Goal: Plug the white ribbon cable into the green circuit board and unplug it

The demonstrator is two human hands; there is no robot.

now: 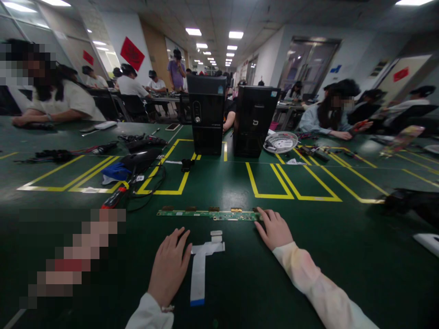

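A long, narrow green circuit board (202, 213) with several gold-coloured tabs along its far edge lies crosswise on the dark green table. My right hand (276, 228) has its right end between thumb and forefinger. Nearer to me lies a flat white ribbon cable (198, 278), folded over at the top, with a blue strip at its near end and a small connector (216, 233) at its far end. Beside the cable, on its left, my left hand (171, 265) rests on the table with fingers stretched out, holding nothing.
Two black computer towers (207, 116) (255, 121) stand upright beyond the board. To the left are a red-and-black handle (115, 197), a blue cloth-like item (116, 172) and black cables (55, 155). A white basket (281, 142) sits at the back right. Yellow tape marks the table; people sit around.
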